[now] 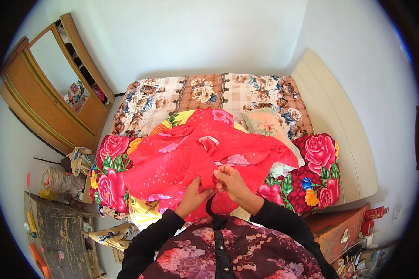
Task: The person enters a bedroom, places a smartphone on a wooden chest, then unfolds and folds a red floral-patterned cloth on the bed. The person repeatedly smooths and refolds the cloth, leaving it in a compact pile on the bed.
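A bright red floral fabric cover [181,153] lies bunched across the near side of the bed. My left hand [195,197] pinches a fold of it between thumb and fingers. Close beside it, my right hand [232,183] grips the edge of the same fold with thumb and forefinger. A small gap with white lining shows in the cloth just beyond my hands. Yellow patterned cloth [145,212] peeks out beneath the red cover. Under its right end sits a pale pillow [265,122] with an embroidered flower, partly covered.
The bed has a brown floral sheet [202,90] and a dark red rose blanket [111,174]. A pale headboard [335,122] stands right. On the left are a mirrored wooden wardrobe [45,94] and a worn wooden cabinet [61,230]. A reddish chest [338,230] stands at lower right.
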### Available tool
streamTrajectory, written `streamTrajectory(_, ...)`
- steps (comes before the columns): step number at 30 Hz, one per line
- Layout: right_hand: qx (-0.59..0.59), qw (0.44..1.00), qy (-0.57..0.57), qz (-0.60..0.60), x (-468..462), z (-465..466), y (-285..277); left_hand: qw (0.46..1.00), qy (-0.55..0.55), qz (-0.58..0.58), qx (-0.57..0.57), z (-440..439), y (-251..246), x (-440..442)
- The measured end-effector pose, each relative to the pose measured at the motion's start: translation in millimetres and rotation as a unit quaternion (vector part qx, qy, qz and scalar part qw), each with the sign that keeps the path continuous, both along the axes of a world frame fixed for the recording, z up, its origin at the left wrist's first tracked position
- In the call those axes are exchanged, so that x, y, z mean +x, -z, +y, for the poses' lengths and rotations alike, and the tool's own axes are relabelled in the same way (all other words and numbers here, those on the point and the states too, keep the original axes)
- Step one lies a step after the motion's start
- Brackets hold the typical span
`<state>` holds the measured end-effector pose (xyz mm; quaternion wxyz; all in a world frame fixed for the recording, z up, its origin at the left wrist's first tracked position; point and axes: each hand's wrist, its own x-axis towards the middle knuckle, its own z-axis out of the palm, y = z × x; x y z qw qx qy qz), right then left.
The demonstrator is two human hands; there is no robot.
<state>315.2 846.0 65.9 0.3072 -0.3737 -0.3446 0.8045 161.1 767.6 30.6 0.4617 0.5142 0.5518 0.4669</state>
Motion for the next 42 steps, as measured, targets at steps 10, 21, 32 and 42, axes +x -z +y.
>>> streamTrajectory(10, 0.213, 0.974, 0.015, -0.08, 40, 42, -1, 0.865, 0.049, 0.411, 0.285, 10, -36, -31)
streamTrajectory(21, 0.077, 0.985, -0.104, -0.115, 41, -6, 14, 0.924, 0.038, 0.308, 0.225, -11, -40, -6)
streamTrajectory(32, 0.139, 0.969, -0.197, 0.047, 5, -20, -48, 0.947, -0.105, 0.211, 0.22, -20, -75, -22)
streamTrajectory(42, 0.047, 0.966, -0.128, -0.221, 83, 35, 125, 0.85, -0.318, 0.272, 0.32, -22, -212, -152)
